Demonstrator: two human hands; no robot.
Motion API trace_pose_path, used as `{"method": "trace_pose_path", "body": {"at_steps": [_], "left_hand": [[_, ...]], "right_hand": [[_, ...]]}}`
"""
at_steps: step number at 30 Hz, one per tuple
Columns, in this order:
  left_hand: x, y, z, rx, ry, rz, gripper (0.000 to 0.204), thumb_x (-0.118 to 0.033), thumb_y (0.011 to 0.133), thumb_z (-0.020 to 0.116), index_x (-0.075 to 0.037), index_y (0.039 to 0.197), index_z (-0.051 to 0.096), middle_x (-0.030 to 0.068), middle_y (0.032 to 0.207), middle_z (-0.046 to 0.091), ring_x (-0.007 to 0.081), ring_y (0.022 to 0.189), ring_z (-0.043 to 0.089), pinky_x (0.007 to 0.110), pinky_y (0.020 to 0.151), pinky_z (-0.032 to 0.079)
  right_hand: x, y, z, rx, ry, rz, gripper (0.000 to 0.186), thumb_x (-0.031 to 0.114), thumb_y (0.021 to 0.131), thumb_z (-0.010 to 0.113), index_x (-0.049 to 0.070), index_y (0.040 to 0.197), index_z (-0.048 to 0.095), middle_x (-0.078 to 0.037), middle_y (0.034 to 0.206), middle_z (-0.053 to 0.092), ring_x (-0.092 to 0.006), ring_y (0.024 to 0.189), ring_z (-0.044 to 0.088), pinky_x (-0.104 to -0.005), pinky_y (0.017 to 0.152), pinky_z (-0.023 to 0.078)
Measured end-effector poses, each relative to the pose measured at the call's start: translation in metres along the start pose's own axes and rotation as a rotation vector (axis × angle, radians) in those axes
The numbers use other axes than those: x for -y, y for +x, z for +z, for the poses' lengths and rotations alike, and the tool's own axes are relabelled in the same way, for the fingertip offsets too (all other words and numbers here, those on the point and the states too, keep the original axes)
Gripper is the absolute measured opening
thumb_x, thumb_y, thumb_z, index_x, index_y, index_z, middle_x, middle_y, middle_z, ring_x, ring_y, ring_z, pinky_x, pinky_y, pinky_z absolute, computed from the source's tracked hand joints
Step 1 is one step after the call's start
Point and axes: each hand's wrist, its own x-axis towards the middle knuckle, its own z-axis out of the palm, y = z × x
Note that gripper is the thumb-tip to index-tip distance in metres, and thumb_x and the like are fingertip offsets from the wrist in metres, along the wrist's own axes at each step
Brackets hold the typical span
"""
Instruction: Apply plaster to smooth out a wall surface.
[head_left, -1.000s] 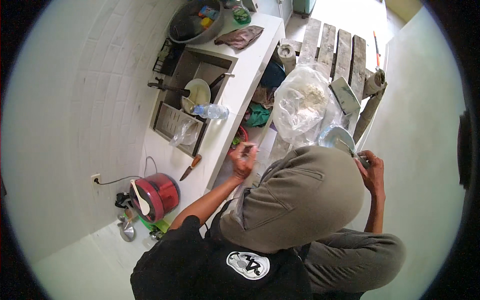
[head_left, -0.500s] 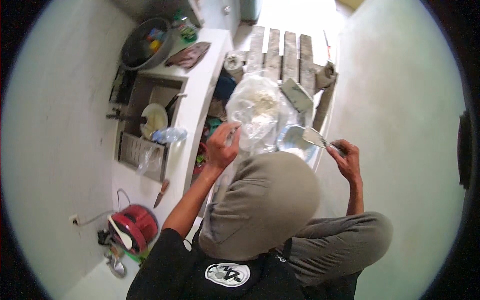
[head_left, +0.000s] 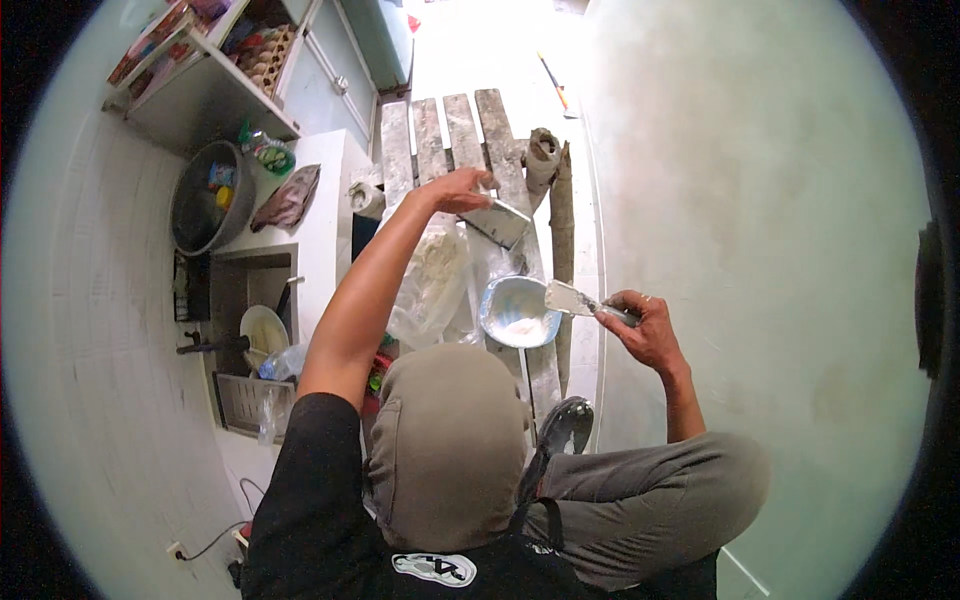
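Note:
My left hand (head_left: 464, 192) reaches over a flat rectangular board (head_left: 505, 225) on the slats, fingers curved but apart at its upper left end; I cannot tell whether they touch it. My right hand (head_left: 645, 327) grips a putty knife (head_left: 570, 299), its pale, smeared blade pointing left over the rim of a light-blue bowl (head_left: 515, 320) that holds white material. Left of the bowl, a clear plastic bag (head_left: 430, 285) of pale powder lies partly behind my left arm.
A weathered slatted wooden platform (head_left: 432, 130) extends ahead, with rolled pieces (head_left: 543, 160) beside it. The white counter (head_left: 320, 175) at left bears a grey basin (head_left: 210, 185), cloth and sink (head_left: 250, 260). A pale wall (head_left: 760, 250) rises right. A grey hood (head_left: 445, 420) fills the lower middle.
My left hand has moved up and forward from beside the bag to the board. My right hand still holds the knife, now shifted left. The view has shifted, showing more shelving at upper left.

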Motion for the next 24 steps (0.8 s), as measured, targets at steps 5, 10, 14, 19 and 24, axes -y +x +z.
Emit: {"method": "trace_pose_path", "body": {"at_steps": [5,10,14,19,24], "left_hand": [[0.011,0.026,0.000,0.137,0.044,-0.286,0.056,-0.047,0.099,0.056,0.005,0.085,0.068,0.0283,0.082,0.067,0.0405,0.076,0.065,0.050,0.073,0.049],[0.001,0.048,0.006,0.183,0.052,-0.326,0.032,-0.027,0.080,0.065,0.003,0.086,0.072,0.0221,0.078,0.071,0.0343,0.077,0.069,0.044,0.075,0.053],[0.034,0.041,0.000,0.372,-0.202,-0.415,0.031,-0.019,0.076,0.073,-0.004,0.103,0.075,0.0089,0.096,0.074,0.0203,0.088,0.067,0.036,0.075,0.053],[0.018,0.043,0.013,0.468,-0.228,-0.399,0.041,-0.033,0.080,0.081,-0.003,0.107,0.076,0.0088,0.095,0.073,0.0211,0.087,0.065,0.035,0.078,0.051],[0.005,0.037,0.013,0.576,-0.237,-0.443,0.044,-0.042,0.084,0.080,-0.004,0.107,0.076,0.0077,0.091,0.072,0.0200,0.085,0.060,0.040,0.078,0.048]], "right_hand": [[-0.005,0.000,0.005,-0.002,0.047,-0.001,0.025,0.021,0.089,0.078,-0.002,0.091,0.072,-0.006,0.068,0.066,-0.0105,0.060,0.052,-0.0298,0.055,0.042],[-0.011,-0.002,-0.001,-0.024,0.004,0.016,0.027,0.024,0.089,0.078,-0.003,0.092,0.072,-0.008,0.069,0.067,-0.0128,0.061,0.055,-0.0313,0.057,0.045],[-0.011,0.007,0.009,0.009,0.010,-0.009,0.027,0.024,0.089,0.078,-0.003,0.092,0.072,-0.011,0.073,0.069,-0.0150,0.063,0.059,-0.0322,0.060,0.048],[-0.015,0.007,0.007,0.020,-0.008,0.032,0.029,0.025,0.089,0.078,-0.003,0.093,0.072,-0.012,0.075,0.071,-0.0158,0.066,0.062,-0.0324,0.061,0.050],[-0.013,0.008,0.008,-0.008,0.013,0.003,0.030,0.026,0.088,0.078,-0.003,0.092,0.072,-0.015,0.074,0.071,-0.0211,0.064,0.066,-0.0365,0.063,0.052]]}}
